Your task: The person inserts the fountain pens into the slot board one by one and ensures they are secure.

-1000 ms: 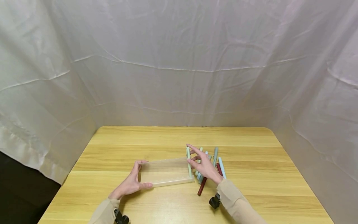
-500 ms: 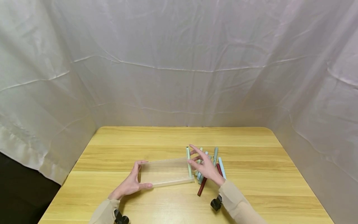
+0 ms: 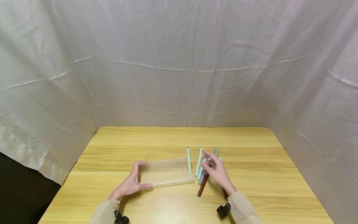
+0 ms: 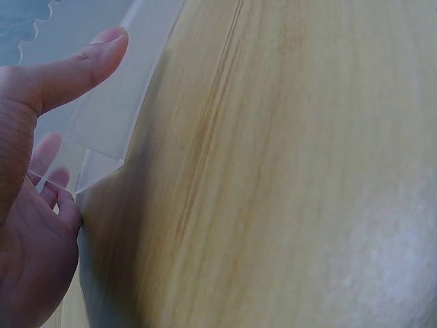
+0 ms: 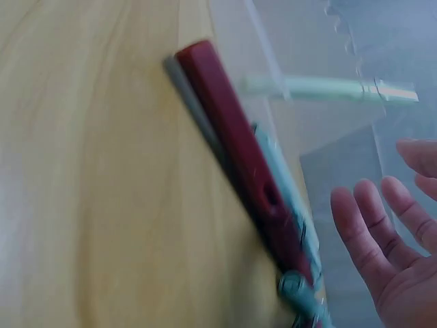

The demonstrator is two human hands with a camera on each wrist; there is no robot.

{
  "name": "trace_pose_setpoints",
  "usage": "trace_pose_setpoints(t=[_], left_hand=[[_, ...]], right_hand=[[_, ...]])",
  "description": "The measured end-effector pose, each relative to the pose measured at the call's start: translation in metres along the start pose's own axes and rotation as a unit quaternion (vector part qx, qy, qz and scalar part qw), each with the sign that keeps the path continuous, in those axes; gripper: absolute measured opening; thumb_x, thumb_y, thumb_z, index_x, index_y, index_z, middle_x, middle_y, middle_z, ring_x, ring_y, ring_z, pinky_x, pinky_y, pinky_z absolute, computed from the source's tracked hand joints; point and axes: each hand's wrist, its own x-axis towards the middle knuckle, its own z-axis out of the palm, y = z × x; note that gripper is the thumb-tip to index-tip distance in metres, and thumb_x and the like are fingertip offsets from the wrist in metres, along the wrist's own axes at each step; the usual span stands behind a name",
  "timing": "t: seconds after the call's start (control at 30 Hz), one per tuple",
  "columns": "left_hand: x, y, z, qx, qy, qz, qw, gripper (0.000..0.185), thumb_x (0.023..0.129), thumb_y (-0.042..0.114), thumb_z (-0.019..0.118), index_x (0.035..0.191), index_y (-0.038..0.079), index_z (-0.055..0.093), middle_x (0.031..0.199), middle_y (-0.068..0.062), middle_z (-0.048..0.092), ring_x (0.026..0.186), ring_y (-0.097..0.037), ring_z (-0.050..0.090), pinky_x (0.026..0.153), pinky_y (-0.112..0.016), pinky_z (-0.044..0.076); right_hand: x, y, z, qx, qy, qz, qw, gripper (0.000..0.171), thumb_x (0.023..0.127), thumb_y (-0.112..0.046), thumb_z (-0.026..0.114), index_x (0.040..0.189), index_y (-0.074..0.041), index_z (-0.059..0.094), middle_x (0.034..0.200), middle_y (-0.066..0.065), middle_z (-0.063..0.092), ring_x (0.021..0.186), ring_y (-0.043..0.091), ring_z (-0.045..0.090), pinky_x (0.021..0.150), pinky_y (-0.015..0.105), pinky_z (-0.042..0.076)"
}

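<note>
A clear plastic box [image 3: 166,172] lies on the wooden table [image 3: 179,137]. My left hand [image 3: 139,175] grips its left end, thumb along the near wall and fingers over the far one; in the left wrist view the thumb [image 4: 68,72] lies on the clear wall [image 4: 116,116]. A pale green pen [image 3: 189,161] rests against the box's right end. Right of it is a pile of several pale pens [image 3: 200,166] with a dark red pen [image 3: 202,185]. My right hand [image 3: 213,168] is over the pile, fingers [image 5: 372,225] spread and holding nothing, beside the red pen [image 5: 239,157].
White cloth [image 3: 179,62] hangs behind and on both sides of the table. Bare wood stretches across the back of the table and to the right of the pens.
My right hand has drawn away from the pale green pen at the box's end, moving right and toward me until it is over the pile. The left hand and box have stayed still.
</note>
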Motion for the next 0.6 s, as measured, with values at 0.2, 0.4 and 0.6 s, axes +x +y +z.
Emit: trace_pose_setpoints(t=[0.2,0.4,0.6], left_hand=[[0.001,-0.001,0.0,0.004,0.0,0.008,1.0,0.097,0.073,0.022,0.089,0.145,0.002,0.027,0.155,-0.028,0.026,0.151,-0.052,0.014,0.122,-0.069,0.006],[0.002,-0.001,0.0,0.004,-0.002,0.003,1.0,0.097,0.074,0.023,0.088,0.145,0.002,0.026,0.155,-0.028,0.025,0.152,-0.052,0.013,0.123,-0.068,0.006],[0.002,0.0,0.0,0.003,-0.004,0.002,1.0,0.096,0.075,0.023,0.088,0.145,0.002,0.026,0.155,-0.029,0.024,0.152,-0.053,0.012,0.123,-0.068,0.005]], right_hand=[[-0.011,0.01,-0.016,-0.038,0.061,0.05,0.996,0.042,0.093,-0.004,0.068,0.134,-0.001,0.059,0.113,0.021,0.063,0.082,0.007,0.06,0.059,0.018,0.054],[-0.018,0.018,-0.032,-0.049,0.109,0.087,0.989,0.039,0.093,-0.004,0.068,0.131,-0.002,0.061,0.107,0.018,0.064,0.078,0.005,0.056,0.062,0.016,0.049],[-0.022,0.025,-0.042,-0.052,0.122,0.092,0.987,0.04,0.091,0.001,0.068,0.13,0.001,0.061,0.102,0.019,0.062,0.073,0.003,0.053,0.059,0.014,0.048]])
